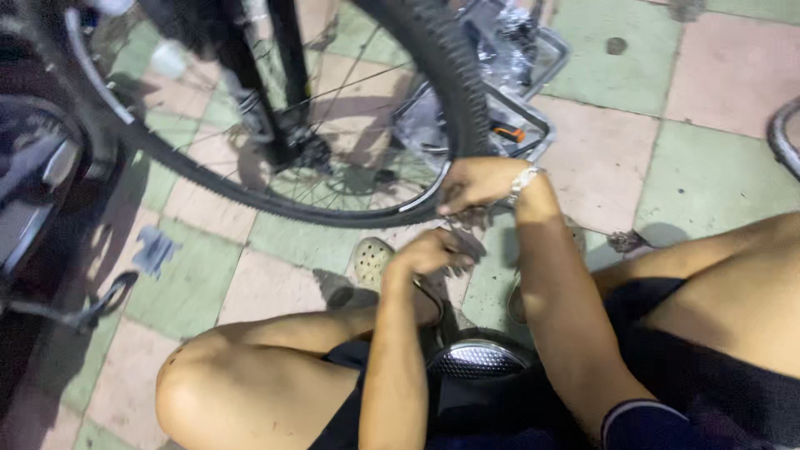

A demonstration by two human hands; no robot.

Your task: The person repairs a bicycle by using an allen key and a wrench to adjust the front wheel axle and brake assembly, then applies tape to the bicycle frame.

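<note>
Below the knobby black bicycle tyre, the right hand, fingers curled together, grips the silver wheel rim at its lowest point. Just beneath, the left hand is closed around something small that cannot be identified, above the checked tile floor.

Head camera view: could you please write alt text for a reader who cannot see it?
A seated person's right hand grips the bicycle wheel at its tyre and rim, while the left hand works just below. A metal tool tray lies behind on the tiled floor.
</note>
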